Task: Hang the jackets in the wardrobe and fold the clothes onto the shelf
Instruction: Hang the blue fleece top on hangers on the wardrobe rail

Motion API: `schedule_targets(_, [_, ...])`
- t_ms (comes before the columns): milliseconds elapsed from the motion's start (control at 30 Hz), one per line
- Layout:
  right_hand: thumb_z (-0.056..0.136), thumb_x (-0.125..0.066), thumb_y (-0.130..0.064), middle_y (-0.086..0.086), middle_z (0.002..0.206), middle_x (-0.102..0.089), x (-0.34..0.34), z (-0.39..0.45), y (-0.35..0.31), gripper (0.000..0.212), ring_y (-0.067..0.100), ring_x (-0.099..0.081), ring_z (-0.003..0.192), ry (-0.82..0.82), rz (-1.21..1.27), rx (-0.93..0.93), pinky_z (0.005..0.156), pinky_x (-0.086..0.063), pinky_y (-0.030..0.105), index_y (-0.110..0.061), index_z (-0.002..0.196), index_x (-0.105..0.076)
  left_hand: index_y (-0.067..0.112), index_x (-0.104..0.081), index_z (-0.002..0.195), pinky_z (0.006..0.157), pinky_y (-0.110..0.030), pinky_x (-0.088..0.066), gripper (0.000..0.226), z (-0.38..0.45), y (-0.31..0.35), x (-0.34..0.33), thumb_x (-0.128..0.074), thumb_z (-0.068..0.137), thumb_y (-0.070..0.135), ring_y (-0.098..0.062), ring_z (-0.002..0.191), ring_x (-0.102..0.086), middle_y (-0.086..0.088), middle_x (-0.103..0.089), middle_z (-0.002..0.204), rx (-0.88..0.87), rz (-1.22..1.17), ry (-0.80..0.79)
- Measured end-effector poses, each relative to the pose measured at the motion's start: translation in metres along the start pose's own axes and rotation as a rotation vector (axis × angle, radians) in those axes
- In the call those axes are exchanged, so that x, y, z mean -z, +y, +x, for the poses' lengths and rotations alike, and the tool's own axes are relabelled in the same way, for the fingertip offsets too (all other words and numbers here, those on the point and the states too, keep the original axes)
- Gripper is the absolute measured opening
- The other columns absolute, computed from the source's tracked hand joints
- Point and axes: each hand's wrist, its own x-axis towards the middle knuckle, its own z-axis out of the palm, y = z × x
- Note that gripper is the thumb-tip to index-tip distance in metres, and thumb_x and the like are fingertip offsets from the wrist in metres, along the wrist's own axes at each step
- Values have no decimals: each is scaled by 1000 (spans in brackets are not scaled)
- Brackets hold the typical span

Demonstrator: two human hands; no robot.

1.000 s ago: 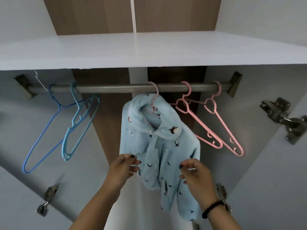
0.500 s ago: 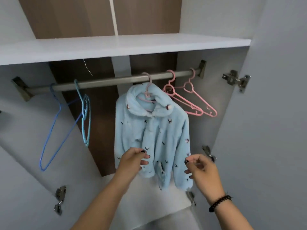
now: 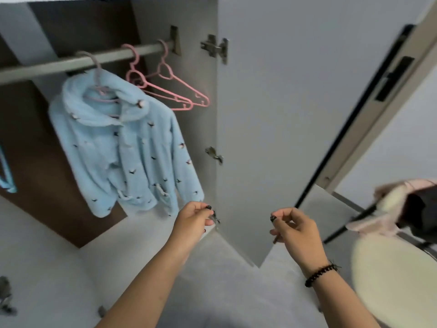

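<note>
- The blue jacket (image 3: 123, 152) hangs on a pink hanger (image 3: 100, 91) from the rail (image 3: 71, 62) in the wardrobe (image 3: 189, 91). It is soft, w/ small dark bird shapes on it. Its collar is folded down and one sleeve hangs low on the right side.
- 2 more pink hangers (image 3: 170, 91) hang on the rail just right of the jacket. Nothing is on them.
- A bit of a blue hanger (image 3: 6, 176) shows at the far left edge.
- The left hand (image 3: 194, 221) is below the jacket's right sleeve, near it but not touching. Its fingers are loosely curled and hold nothing.
- The right hand (image 3: 295, 228) is in front of the open door (image 3: 272, 114), well apart from the jacket. Its fingers are loosely curled too, w/ nothing in them. A dark bead bracelet (image 3: 319, 273) is on that wrist.
- Metal hinges (image 3: 215, 48) sit on the inner edge of the door, one up high & one lower down.
- At the far right is a pile of clothes (image 3: 402, 209), pink, cream & black, blurry. Can't tell what each piece is.
- A round cream thing (image 3: 390, 280) is below the pile, blurry, can't tell what it is.
</note>
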Motion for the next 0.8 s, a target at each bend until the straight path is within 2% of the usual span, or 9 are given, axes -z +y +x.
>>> schedule_targets(133, [88, -57, -1, -1, 76, -63, 56, -22, 25, 13, 10, -64, 60, 109, 7, -57, 54, -49, 22, -11, 82, -63, 17, -59, 96, 70, -24, -43, 6, -16, -2, -55, -53, 94, 16, -10, 79, -63, -3, -67, 107, 1, 66, -122])
schedule_targets(267, [88, -59, -3, 0, 80, -64, 121, -47, 52, 12, 8, -65, 61, 207, 16, -111, 59, -52, 29, -14, 84, -63, 15, -58, 94, 66, -23, -42, 5, -42, -4, -123, -54, 93, 13, -11, 75, -62, -3, -67, 103, -3, 112, -229])
schedule_targets(400, [88, -59, -2, 4, 81, -63, 197, -70, 81, 10, 15, -64, 63, 297, 23, -154, 57, -50, 27, -12, 87, -62, 17, -57, 88, 63, -23, -40, 9, -76, -11, -201, -54, 93, 11, -10, 70, -61, 1, -67, 92, -12, 158, -325])
schedule_targets(500, [87, -59, -2, 2, 79, -62, 256, -91, 107, 11, 21, -61, 63, 345, 19, -199, 55, -49, 28, -12, 86, -61, 18, -56, 86, 60, -23, -39, 10, -107, -23, -264, -54, 93, 12, -10, 69, -61, 2, -67, 91, -3, 194, -404])
schedule_targets(600, [87, -60, -6, 0, 79, -63, 310, -117, 136, 11, 22, -62, 66, 362, -27, -251, 59, -49, 31, -17, 87, -61, 18, -57, 89, 63, -23, -41, 8, -144, -37, -324, -53, 94, 13, -9, 71, -63, 4, -68, 91, 7, 229, -506])
schedule_targets(700, [87, -60, -9, 2, 78, -64, 361, -145, 162, 9, 17, -64, 68, 386, -51, -312, 60, -50, 26, -18, 90, -60, 17, -57, 91, 61, -22, -41, 7, -183, -46, -383, -52, 94, 13, -9, 70, -63, 3, -68, 93, 8, 274, -599])
schedule_targets(800, [86, -60, -9, -2, 74, -63, 401, -167, 176, 8, 19, -65, 69, 437, -54, -338, 68, -53, 33, -17, 88, -60, 16, -58, 91, 60, -22, -40, 8, -212, -51, -428, -53, 93, 11, -11, 71, -62, 1, -68, 94, 3, 302, -675])
